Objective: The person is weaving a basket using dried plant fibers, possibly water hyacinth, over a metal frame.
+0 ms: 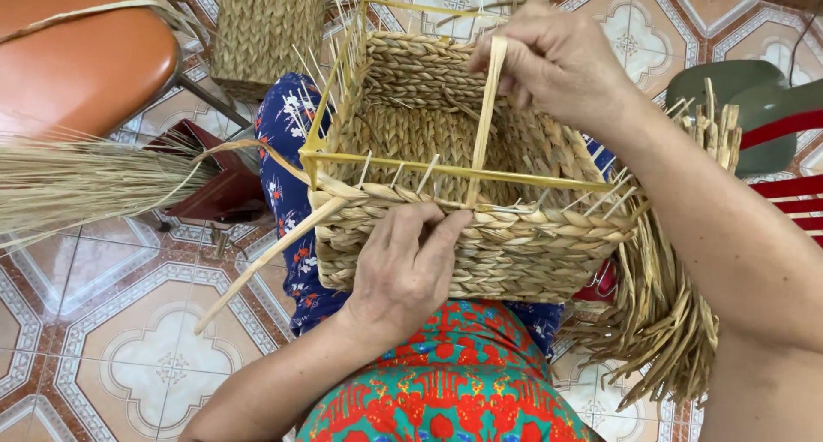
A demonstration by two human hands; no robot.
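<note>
Head view. A half-woven basket (467, 163) rests on the person's lap, its open mouth tilted toward the camera. A yellow frame (343, 157) runs around its rim, and thin stakes stick up along it.

Left hand (403, 266) presses flat on the near wall, just under the rim. Its fingers (433, 228) curl up onto the braid; the thumb is hidden, and I cannot tell whether this hand pinches anything.

Right hand (557, 60) sits above the far rim, closed on the top end of a flat strand (486, 120). From that grip the strand drops straight down across the basket mouth to the near rim, meeting it just right of the left fingertips.

Another strand (266, 258) slants down and left from the near corner, beside the left hand.

Loose straw ends (669, 322) hang off the basket's right side, under the right forearm.

Left of the left hand, well apart: a straw bundle (77, 180) and an orange stool (81, 56). The floor (129, 339) is patterned tile. A second woven piece (266, 30) stands beyond the basket.
</note>
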